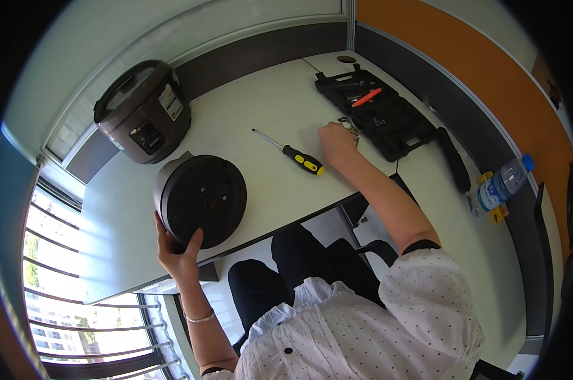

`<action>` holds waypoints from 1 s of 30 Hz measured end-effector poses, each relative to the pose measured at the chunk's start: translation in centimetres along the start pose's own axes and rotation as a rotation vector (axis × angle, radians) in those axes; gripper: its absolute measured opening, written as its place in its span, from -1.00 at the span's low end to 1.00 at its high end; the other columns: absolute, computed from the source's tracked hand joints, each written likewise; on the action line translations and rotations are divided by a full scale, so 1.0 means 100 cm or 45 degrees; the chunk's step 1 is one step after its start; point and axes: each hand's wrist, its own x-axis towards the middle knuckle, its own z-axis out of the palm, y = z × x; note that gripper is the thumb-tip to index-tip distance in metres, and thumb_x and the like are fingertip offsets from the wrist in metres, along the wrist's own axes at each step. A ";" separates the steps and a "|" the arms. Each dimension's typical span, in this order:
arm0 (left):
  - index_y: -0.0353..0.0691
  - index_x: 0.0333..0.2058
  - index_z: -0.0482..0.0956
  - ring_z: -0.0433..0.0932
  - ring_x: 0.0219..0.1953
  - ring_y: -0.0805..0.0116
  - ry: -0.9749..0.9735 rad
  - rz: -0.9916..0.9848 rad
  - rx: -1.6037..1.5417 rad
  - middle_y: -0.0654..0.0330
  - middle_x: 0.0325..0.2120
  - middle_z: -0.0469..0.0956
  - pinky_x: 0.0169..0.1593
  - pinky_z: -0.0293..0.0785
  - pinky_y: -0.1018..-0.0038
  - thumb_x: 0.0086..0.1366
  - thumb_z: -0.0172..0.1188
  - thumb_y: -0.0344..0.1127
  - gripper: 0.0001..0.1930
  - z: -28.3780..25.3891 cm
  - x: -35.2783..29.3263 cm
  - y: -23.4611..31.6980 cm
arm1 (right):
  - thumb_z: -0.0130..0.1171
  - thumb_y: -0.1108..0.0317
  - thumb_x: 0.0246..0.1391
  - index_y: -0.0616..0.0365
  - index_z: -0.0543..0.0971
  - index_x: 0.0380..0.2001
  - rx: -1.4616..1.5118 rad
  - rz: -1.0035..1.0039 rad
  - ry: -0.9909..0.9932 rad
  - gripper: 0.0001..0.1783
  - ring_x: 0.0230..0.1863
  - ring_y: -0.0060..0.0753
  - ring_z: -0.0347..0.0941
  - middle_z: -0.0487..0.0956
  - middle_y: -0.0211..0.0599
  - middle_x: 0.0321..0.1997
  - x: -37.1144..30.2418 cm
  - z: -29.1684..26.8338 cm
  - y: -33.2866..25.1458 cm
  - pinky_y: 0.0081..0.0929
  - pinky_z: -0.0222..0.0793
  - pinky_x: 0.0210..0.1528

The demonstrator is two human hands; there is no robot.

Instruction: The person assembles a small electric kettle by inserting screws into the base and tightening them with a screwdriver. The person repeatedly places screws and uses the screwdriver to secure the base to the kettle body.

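Note:
My left hand [179,250] grips the near left rim of a round appliance [223,199], thumb on its flat black base and fingers round its silvery side. The appliance lies tipped, with its base facing me and small round holes near the middle. My right hand [338,144] is closed, knuckles up, at the near left edge of an open black tool case [391,120]. Small metal pieces [351,125] show beside its fingertips; what the fingers hold is hidden. Between the hands lies a screwdriver [302,159] with a black and yellow handle, its shaft pointing away to the left.
A brown rice cooker [144,114] stands at the back left. In the tool case lies an orange-red tool [367,97]. To its right are a long black tool [453,159] and a water bottle [498,187] by a yellow object [500,212]. Partition walls edge the white table [255,98].

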 end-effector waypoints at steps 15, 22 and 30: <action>-0.38 0.22 0.28 0.37 -0.57 0.61 -0.012 -0.031 0.095 0.35 -0.61 0.46 -0.41 0.31 0.70 -0.20 0.47 -0.30 -0.07 -0.012 0.000 -0.009 | 0.22 0.55 0.02 0.28 0.63 -0.35 2.079 -0.029 -0.088 -0.91 -0.58 -0.72 0.31 0.56 -0.44 -0.51 -0.099 -0.051 -0.081 -0.73 0.16 -0.57; -0.35 0.22 0.30 0.36 -0.61 0.58 -0.031 -0.061 0.189 0.35 -0.67 0.41 -0.43 0.30 0.68 -0.25 0.47 -0.21 -0.03 -0.009 0.002 -0.008 | 0.22 0.61 0.01 0.27 0.62 -0.31 2.475 -0.348 -0.250 -0.87 -0.56 -0.76 0.33 0.60 -0.38 -0.37 -0.116 -0.046 -0.156 -0.78 0.15 -0.58; -0.37 0.21 0.31 0.33 -0.64 0.60 -0.027 -0.055 0.233 0.35 -0.71 0.38 -0.46 0.30 0.67 -0.26 0.47 -0.23 -0.04 -0.009 0.002 -0.005 | 0.26 0.55 0.01 0.21 0.63 -0.33 2.281 -0.444 -0.131 -0.89 -0.39 -0.68 0.49 0.59 -0.43 -0.38 -0.099 -0.022 -0.182 -0.74 0.36 -0.36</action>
